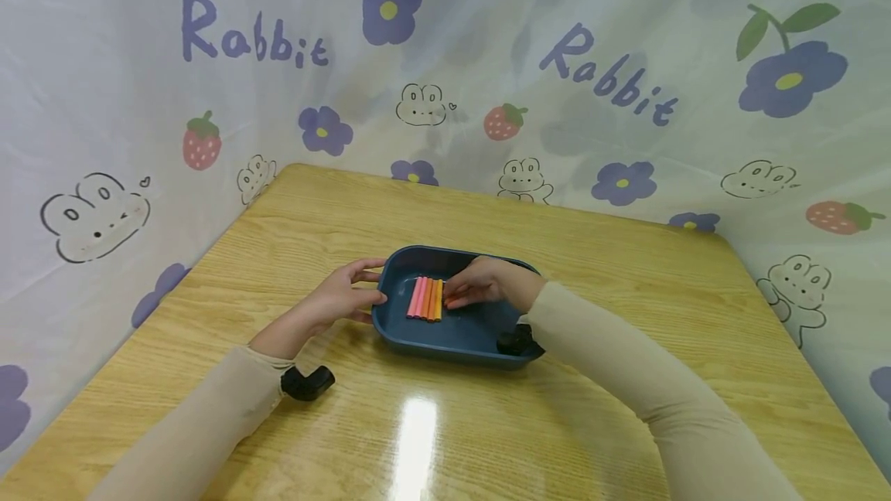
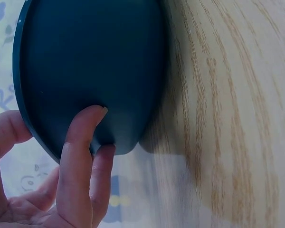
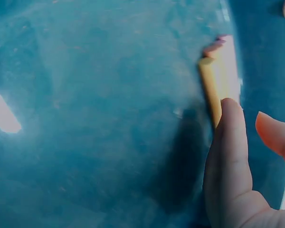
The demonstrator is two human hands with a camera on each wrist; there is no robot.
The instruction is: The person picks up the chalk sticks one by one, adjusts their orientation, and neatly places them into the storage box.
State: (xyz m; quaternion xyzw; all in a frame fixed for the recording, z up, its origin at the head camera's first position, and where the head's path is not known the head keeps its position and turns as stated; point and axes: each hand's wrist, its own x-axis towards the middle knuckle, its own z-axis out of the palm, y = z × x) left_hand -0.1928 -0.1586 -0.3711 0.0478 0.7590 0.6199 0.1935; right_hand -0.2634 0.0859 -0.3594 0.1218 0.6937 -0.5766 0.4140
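A dark blue rectangular tray (image 1: 445, 350) with rounded corners stands on the wooden table. Inside it, several short crayon-like sticks (image 1: 424, 298) lie side by side in a row, from pink through orange to yellow. My left hand (image 1: 339, 294) holds the tray's left end, with fingers (image 2: 80, 137) against the outer wall and other digits at the rim. Reaching into the tray, my right hand (image 1: 480, 282) has its fingertips beside the yellow stick (image 3: 211, 88). In the right wrist view a straight finger touches that stick, while the thumb stands apart.
Wood-grained table (image 1: 313, 215) surrounds the tray on all sides. A white curtain (image 1: 459, 37) printed with rabbits, flowers and strawberries hangs behind and beside it. Black straps (image 1: 306, 383) sit at both wrists. The right one overlaps the tray's near right corner.
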